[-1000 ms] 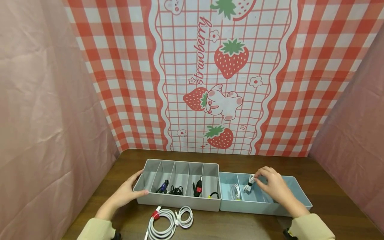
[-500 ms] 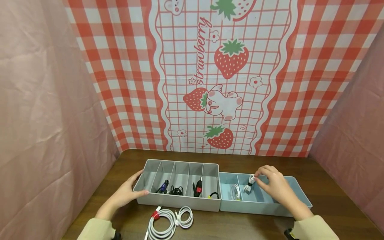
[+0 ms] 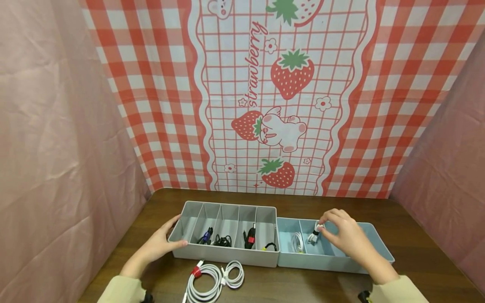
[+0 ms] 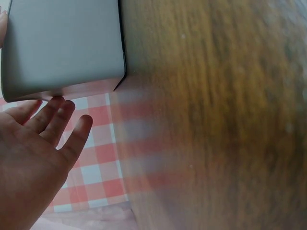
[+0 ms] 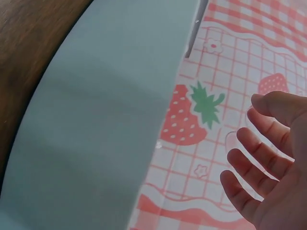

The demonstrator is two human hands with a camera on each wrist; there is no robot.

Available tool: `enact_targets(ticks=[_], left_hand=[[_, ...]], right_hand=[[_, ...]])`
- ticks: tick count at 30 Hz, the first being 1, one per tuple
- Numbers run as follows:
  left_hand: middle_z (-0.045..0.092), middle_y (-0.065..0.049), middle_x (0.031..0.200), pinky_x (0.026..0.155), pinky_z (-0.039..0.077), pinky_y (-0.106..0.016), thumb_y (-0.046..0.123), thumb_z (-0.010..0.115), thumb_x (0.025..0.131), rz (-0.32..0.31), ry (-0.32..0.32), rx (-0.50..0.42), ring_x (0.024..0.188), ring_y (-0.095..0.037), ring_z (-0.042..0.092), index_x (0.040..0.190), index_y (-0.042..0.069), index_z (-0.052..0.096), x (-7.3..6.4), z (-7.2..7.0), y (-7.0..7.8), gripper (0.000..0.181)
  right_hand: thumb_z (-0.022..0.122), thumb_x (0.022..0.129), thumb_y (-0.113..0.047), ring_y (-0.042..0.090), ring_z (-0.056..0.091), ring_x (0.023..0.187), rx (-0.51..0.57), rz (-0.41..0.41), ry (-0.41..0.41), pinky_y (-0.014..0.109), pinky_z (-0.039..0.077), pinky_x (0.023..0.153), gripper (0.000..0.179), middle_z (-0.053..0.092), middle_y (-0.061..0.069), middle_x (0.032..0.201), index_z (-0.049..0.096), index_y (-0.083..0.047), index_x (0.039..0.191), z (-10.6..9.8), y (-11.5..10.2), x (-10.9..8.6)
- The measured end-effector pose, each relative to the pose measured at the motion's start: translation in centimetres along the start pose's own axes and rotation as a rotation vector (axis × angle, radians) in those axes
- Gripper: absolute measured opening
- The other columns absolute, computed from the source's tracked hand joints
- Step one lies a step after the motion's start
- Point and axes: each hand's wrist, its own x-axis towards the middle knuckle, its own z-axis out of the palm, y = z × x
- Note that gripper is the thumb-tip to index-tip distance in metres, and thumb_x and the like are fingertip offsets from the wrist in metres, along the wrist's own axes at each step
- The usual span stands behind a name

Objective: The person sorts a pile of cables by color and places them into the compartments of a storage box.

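My left hand rests against the left end of the grey divided box, thumb along its front and fingers at the end wall. The left wrist view shows those fingers loosely extended. Over the light blue divided box, my right hand has thumb and forefinger at the top of a white cable bundle tied with a black band. No cable shows between the fingers in the right wrist view; the blue wall fills its left side. Left of this bundle lies another white cable.
Blue-banded, plain black and red-tagged black cables sit in separate grey compartments, with a black and yellow one at right. A large white coil and a smaller coil lie on the wooden table in front.
My right hand has shifted slightly at the top of the banded white bundle, its fingertips a little further left. My left hand and both boxes stay where they were.
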Motion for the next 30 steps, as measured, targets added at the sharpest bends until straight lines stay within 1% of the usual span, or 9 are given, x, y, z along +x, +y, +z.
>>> enact_targets(ticks=[5, 10, 17, 19, 25, 30], left_hand=[[0.035, -0.027, 0.144, 0.092, 0.044, -0.044, 0.029, 0.078, 0.078, 0.003, 0.000, -0.011, 0.122, -0.037, 0.046, 0.147, 0.005, 0.028, 0.0, 0.0, 0.2, 0.089], [0.035, -0.027, 0.143, 0.089, 0.045, -0.044, 0.027, 0.078, 0.078, 0.005, -0.007, -0.029, 0.120, -0.037, 0.048, 0.147, 0.005, 0.027, -0.1, 0.0, 0.2, 0.089], [0.034, -0.025, 0.145, 0.092, 0.043, -0.048, 0.032, 0.077, 0.078, -0.024, -0.008, 0.005, 0.124, -0.039, 0.045, 0.148, 0.008, 0.027, 0.0, 0.1, 0.2, 0.090], [0.035, -0.025, 0.145, 0.091, 0.044, -0.047, 0.032, 0.077, 0.078, -0.020, -0.007, 0.009, 0.123, -0.039, 0.045, 0.148, 0.008, 0.027, 0.0, 0.1, 0.2, 0.090], [0.037, -0.027, 0.142, 0.085, 0.047, -0.037, 0.030, 0.078, 0.077, -0.002, 0.000, 0.003, 0.115, -0.034, 0.052, 0.147, 0.005, 0.027, 0.0, 0.1, 0.0, 0.090], [0.037, -0.026, 0.143, 0.089, 0.045, -0.041, 0.031, 0.078, 0.077, -0.006, 0.003, 0.007, 0.116, -0.035, 0.051, 0.147, 0.006, 0.027, 0.0, 0.2, -0.1, 0.091]], right_hand=[[0.082, 0.069, -0.014, 0.011, 0.053, 0.086, 0.000, -0.028, 0.019, 0.036, 0.049, 0.065, 0.023, 0.059, -0.008, 0.091, 0.064, -0.020, 0.082, -0.2, -0.6, 0.1], [0.082, 0.070, -0.014, 0.011, 0.053, 0.087, 0.001, -0.025, 0.023, 0.036, 0.049, 0.064, 0.024, 0.059, -0.008, 0.093, 0.064, -0.021, 0.083, -0.6, -1.3, 0.0], [0.084, 0.067, -0.012, 0.010, 0.053, 0.089, 0.010, -0.059, 0.062, 0.036, 0.049, 0.065, 0.029, 0.060, -0.009, 0.094, 0.064, -0.023, 0.084, -1.3, -2.4, 0.1], [0.084, 0.066, -0.011, 0.009, 0.053, 0.089, 0.018, -0.065, 0.069, 0.036, 0.049, 0.066, 0.030, 0.060, -0.010, 0.094, 0.063, -0.024, 0.084, -1.5, -2.8, 0.1], [0.084, 0.066, -0.010, 0.008, 0.053, 0.088, 0.042, -0.069, 0.067, 0.035, 0.050, 0.067, 0.033, 0.060, -0.011, 0.095, 0.063, -0.025, 0.086, -2.1, -4.1, 0.2], [0.084, 0.065, -0.011, 0.006, 0.053, 0.088, 0.062, -0.074, 0.074, 0.034, 0.050, 0.067, 0.033, 0.061, -0.011, 0.096, 0.064, -0.025, 0.086, -2.5, -5.0, 0.2]])
